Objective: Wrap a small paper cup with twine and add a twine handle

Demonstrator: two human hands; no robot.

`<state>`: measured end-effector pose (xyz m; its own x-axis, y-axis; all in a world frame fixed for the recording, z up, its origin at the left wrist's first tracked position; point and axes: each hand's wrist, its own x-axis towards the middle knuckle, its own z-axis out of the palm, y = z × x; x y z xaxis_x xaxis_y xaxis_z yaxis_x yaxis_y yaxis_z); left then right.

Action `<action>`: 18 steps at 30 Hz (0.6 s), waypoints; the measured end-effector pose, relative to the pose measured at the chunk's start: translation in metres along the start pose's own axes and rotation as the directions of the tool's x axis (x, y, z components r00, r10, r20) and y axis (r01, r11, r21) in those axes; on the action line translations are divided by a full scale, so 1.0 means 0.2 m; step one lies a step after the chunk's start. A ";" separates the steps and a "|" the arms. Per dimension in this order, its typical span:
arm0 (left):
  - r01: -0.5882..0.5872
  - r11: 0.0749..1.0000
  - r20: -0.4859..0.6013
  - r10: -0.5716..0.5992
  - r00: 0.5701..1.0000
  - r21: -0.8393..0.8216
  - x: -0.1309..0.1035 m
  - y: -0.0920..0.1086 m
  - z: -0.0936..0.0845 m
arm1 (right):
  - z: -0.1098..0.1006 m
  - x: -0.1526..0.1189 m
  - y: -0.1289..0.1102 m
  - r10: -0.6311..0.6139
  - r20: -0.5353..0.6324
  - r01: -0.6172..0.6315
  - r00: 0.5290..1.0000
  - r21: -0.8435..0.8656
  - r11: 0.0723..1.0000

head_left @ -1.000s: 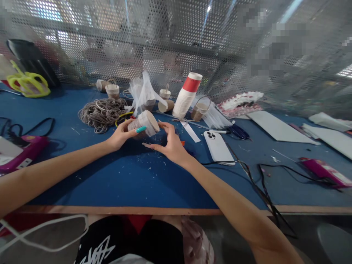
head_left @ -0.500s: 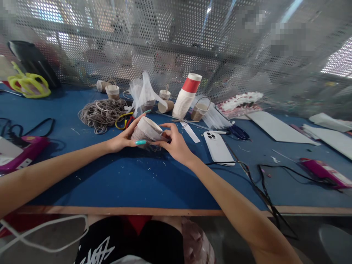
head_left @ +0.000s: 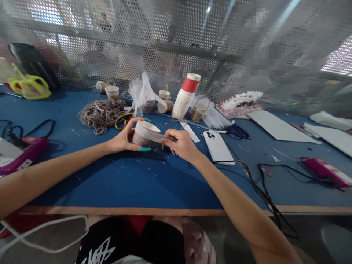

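A white paper cup [head_left: 143,134], its lower part wrapped in greyish cord, sits in the grasp of my left hand [head_left: 125,139], thumb below and fingers behind it. The cup's open mouth tilts slightly toward me. My right hand [head_left: 180,145] pinches a thin translucent strip [head_left: 156,136] that runs to the cup's right side, just under the rim. Behind my left hand lie yellow-handled scissors [head_left: 120,121] and a tangled heap of grey-brown cord [head_left: 100,112].
Behind the hands stand a tall stack of paper cups [head_left: 183,99], small cord-wrapped cups [head_left: 200,111] and white mesh [head_left: 144,93]. To the right are a white phone [head_left: 218,147], black cables [head_left: 260,189] and a purple device [head_left: 326,171]. Another purple device [head_left: 27,152] lies left.
The cup has turned more upright in my left hand. My right hand has moved off the cup to the right, drawing the strip out from its side.
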<state>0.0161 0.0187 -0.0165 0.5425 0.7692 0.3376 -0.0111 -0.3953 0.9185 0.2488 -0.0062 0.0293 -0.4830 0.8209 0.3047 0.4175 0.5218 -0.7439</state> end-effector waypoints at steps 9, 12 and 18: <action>-0.005 1.000 0.030 0.006 1.000 -0.020 -0.01 0.02 0.00 | 0.06 0.00 0.01 -0.025 -0.015 0.027 1.000 0.162 0.986; 0.003 1.000 0.048 -0.003 0.999 0.001 -0.01 0.02 -0.01 | 0.06 0.00 0.01 -0.030 -0.037 0.036 0.999 0.178 0.983; -0.002 1.000 -0.002 0.002 1.000 0.015 0.00 0.00 0.00 | 0.04 -0.01 -0.02 -0.075 -0.119 0.093 0.990 0.152 0.984</action>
<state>0.0162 0.0194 -0.0168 0.5411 0.7694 0.3395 0.0009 -0.4042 0.9147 0.2420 -0.0111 0.0274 -0.4181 0.8010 0.4285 0.2492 0.5548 -0.7938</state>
